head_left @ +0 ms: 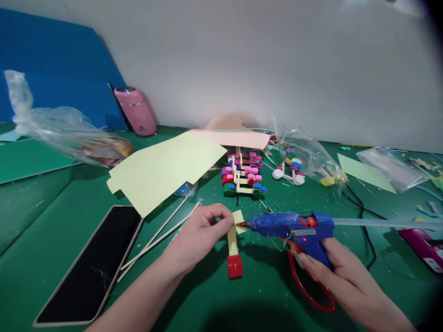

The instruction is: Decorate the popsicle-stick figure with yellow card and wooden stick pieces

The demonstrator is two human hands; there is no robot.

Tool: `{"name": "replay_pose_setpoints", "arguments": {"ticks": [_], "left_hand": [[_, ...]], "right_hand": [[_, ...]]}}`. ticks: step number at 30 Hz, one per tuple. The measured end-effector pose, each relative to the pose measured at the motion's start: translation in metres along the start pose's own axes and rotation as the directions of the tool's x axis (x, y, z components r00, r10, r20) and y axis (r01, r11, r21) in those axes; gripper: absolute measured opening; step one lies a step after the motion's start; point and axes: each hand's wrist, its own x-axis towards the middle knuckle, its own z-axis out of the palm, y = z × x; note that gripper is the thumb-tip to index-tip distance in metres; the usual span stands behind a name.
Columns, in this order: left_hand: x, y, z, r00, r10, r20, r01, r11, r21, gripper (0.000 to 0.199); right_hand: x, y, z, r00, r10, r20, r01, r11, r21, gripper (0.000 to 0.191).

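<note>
"What lay on the left of the tabletop [51,198]?"

"The phone [90,267], with two sticks [147,247] just to its right and the bottle [138,114] well behind it."

"And what was in the middle?"

"The strip [233,244], with the glue gun [287,225] to its right and the cluster of models [242,177] behind; a paper sheet [166,168] lay left of the models."
</note>
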Motion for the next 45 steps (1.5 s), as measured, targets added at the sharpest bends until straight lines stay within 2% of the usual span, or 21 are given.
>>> {"name": "replay_pose_setpoints", "arguments": {"ticks": [4, 8, 22, 26, 39, 45], "left_hand": [[0.001, 0.001, 0.0, 1.0, -0.011, 0.011, 0.011, 1.0, -0.009, 0.021], [0.002, 0.0, 0.0, 1.0, -0.017, 0.017, 0.017, 1.0, -0.026, 0.02], [0.001, 0.001, -0.001, 1.0, -0.025, -0.013, 0.024, 0.999, -0.037, 0.02], [0.001, 0.001, -0.001, 0.999, -0.031, 0.008, 0.032, 0.999, -0.041, 0.019], [0.001, 0.0, -0.001, 0.999, -0.03, 0.016, 0.031, 0.998, -0.052, 0.02], [0.001, 0.001, -0.001, 1.0, -0.027, 0.012, 0.028, 0.999, -0.047, 0.02]], "right_hand": [[0.003, -0.002, 0.0, 1.0, 0.018, -0.017, -0.017, 0.999, 0.035, 0.017], [0.002, 0.0, 0.0, 1.0, 0.002, -0.032, -0.002, 1.0, -0.001, 0.017], [-0.006, 0.006, -0.008, 1.0, -0.003, 0.004, 0.003, 0.999, -0.049, 0.016], [-0.007, 0.008, -0.008, 1.0, 0.016, 0.011, -0.015, 0.999, -0.041, 0.018], [-0.003, -0.002, 0.0, 0.999, -0.037, 0.023, 0.038, 0.999, -0.034, 0.016], [-0.006, 0.007, -0.005, 0.999, -0.016, 0.028, 0.018, 0.998, -0.056, 0.017]]}}
